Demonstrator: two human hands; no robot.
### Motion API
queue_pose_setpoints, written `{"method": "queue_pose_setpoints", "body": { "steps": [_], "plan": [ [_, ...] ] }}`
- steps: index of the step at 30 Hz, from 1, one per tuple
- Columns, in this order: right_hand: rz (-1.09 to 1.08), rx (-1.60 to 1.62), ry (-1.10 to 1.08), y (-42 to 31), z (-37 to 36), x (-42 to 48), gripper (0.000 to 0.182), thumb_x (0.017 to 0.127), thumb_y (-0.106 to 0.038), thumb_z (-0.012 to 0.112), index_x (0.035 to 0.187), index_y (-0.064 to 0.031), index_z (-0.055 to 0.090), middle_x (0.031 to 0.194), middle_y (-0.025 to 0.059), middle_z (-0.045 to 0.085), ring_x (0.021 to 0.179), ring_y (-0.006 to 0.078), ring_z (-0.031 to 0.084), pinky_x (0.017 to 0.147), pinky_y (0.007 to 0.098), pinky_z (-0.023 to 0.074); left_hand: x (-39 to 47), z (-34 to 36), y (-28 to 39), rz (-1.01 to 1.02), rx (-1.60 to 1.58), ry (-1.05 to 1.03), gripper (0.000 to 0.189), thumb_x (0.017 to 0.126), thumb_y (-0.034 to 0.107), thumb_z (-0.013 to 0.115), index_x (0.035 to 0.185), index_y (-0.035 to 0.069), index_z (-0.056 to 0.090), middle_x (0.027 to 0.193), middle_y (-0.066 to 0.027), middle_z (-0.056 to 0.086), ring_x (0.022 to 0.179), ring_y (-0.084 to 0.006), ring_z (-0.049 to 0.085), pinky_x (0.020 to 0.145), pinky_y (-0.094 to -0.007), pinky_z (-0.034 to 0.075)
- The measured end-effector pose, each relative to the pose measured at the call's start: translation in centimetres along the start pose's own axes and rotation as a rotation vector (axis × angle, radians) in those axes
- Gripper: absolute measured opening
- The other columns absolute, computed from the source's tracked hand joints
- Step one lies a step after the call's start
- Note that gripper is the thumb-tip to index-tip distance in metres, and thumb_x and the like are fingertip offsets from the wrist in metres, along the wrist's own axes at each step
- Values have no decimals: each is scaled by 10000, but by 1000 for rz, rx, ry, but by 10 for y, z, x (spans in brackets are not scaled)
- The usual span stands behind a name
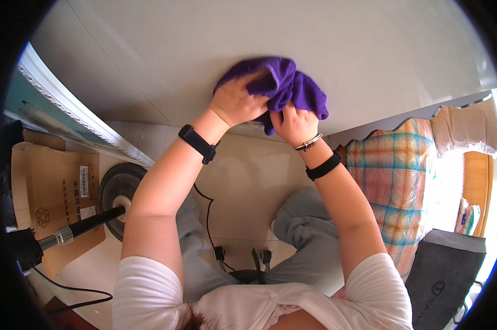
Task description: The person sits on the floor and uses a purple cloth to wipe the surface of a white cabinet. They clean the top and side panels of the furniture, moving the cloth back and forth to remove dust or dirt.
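Both of my hands are on a bunched purple cloth point(289, 80), which rests against a smooth pale surface point(355, 45) in front of me. My left hand point(238, 99) is at the cloth's left side, its fingers partly covered by a fold. At the lower right of the cloth, my right hand point(296, 119) grips the fabric, and its fingertips are hidden in it. A black strap circles each forearm, and a metal bracelet is on the right wrist.
A framed picture point(83, 111) leans at the left, beside a cardboard box point(59, 194) and a round black stand base point(122, 177). Plaid fabric point(401, 173) and a dark grey box point(444, 280) stand at the right. A thin black cable point(207, 214) crosses the floor.
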State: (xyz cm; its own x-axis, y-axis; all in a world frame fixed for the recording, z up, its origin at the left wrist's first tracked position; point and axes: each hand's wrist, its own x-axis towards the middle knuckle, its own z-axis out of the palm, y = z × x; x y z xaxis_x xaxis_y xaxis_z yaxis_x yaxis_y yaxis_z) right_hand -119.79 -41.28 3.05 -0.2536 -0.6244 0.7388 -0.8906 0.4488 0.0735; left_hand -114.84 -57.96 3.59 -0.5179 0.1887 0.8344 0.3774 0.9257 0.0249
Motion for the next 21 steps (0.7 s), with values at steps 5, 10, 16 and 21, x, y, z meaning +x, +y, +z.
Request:
{"method": "queue_pose_setpoints", "body": {
  "steps": [5,10,16,21],
  "plan": [
    [49,99,118,-29,-1,52,424,691,-140,625,1107,-60,623,1222,145,573,1101,343,554,916,470,424,31,-30,-22,9,236,280,392,760,335,632,1123,187,651,1139,-28,630,1035,-250,590,832,-377,487],
    [-73,35,34,-44,14,54,465,667,-92,600,1128,-29,611,1215,180,572,1085,360,561,925,482,417,-1,-21,-34,-91,134,307,428,759,309,647,1143,121,633,1189,-72,602,1056,-292,576,880,-396,472],
    [-150,-6,-169,-56,52,17,388,747,-144,557,1124,-77,619,1177,123,605,1073,292,575,888,440,452,-91,-5,-55,-86,153,4,463,741,315,661,1136,76,619,1181,-113,595,1081,-313,560,913,-422,453],
    [-206,29,-338,-62,75,-10,400,767,-146,533,1154,-85,614,1209,129,593,1114,282,561,916,424,447,-139,-11,-61,-118,157,-184,270,706,284,669,940,152,695,1082,-13,634,988,-240,579,772,-383,516]
  ]
}}
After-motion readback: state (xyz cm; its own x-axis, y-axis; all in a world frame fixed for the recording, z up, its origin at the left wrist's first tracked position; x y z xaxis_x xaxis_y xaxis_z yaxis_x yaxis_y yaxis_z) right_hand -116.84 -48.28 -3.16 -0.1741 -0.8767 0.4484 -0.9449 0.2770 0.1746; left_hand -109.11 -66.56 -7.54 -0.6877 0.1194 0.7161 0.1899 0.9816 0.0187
